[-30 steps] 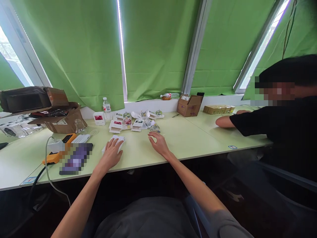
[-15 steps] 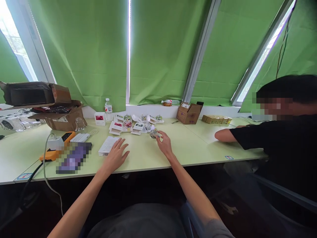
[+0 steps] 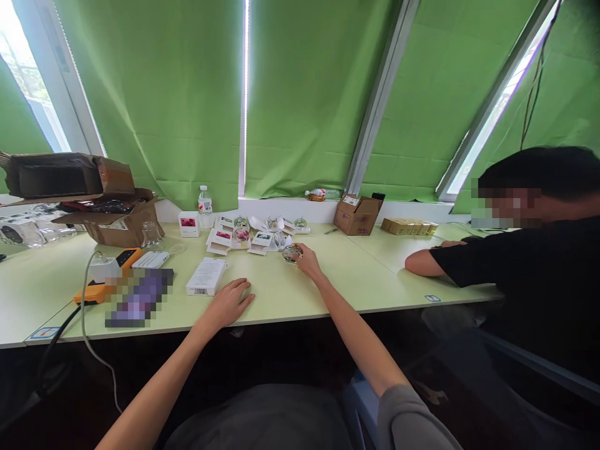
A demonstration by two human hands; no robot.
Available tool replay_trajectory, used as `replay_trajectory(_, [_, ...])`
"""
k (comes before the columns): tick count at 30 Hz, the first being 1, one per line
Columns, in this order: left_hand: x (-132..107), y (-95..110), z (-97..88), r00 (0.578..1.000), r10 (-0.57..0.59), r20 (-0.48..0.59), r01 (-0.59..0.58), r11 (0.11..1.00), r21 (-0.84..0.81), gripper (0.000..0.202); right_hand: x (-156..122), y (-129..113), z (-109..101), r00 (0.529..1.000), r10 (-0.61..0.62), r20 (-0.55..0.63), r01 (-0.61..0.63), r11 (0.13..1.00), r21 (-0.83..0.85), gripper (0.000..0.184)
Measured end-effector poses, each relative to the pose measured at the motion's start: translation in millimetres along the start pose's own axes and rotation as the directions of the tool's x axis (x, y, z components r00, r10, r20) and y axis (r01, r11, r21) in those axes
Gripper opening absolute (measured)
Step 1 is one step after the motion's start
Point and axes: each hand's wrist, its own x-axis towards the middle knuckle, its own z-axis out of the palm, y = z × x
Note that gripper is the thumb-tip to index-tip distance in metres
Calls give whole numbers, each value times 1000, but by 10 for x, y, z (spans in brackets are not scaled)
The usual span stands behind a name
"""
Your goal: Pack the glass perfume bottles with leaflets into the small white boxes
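- The right hand [image 3: 307, 261], just right of centre in the frame, pinches a small round ornament [image 3: 290, 253] between thumb and fingers; whether the ornament touches the table [image 3: 328, 284] I cannot tell.
- The left hand [image 3: 229, 302], lower and left of centre, lies near the table's front edge, empty, palm down, fingers loosely spread.
- A white box [image 3: 206, 275] lies flat just beyond the left hand, to its left, apart from the fingers, with a barcode on its near side.
- Around the middle of the frame, above and left of the ornament, opened small cartons [image 3: 219, 240] lie in a cluster with other round ornaments [image 3: 240, 234].
- Left of that cluster stand a small carton with a red picture [image 3: 189, 224] and a water bottle [image 3: 204, 206].
- At the left of the frame, a phone [image 3: 140, 299] lies near an orange device [image 3: 94, 294].
- At right, another person's forearm [image 3: 424, 262] rests on the table.
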Motion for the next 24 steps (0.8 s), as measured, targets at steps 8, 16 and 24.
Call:
replay_trajectory(8, [2,-6,12,1000,-25,15,25,1000,17,45,-25,-88,71,995,-62,80,62,998,10,43])
replay_trajectory(16, [-4,33,-29,999,-38,27,38,999,30,46,-170,-340,165,937,-283,203,265,958,110,45])
replay_trajectory(24, [-18,77,-55,999,-34,15,33,999,12,48,-369,-602,212,893,-383,236,361,923,135,42])
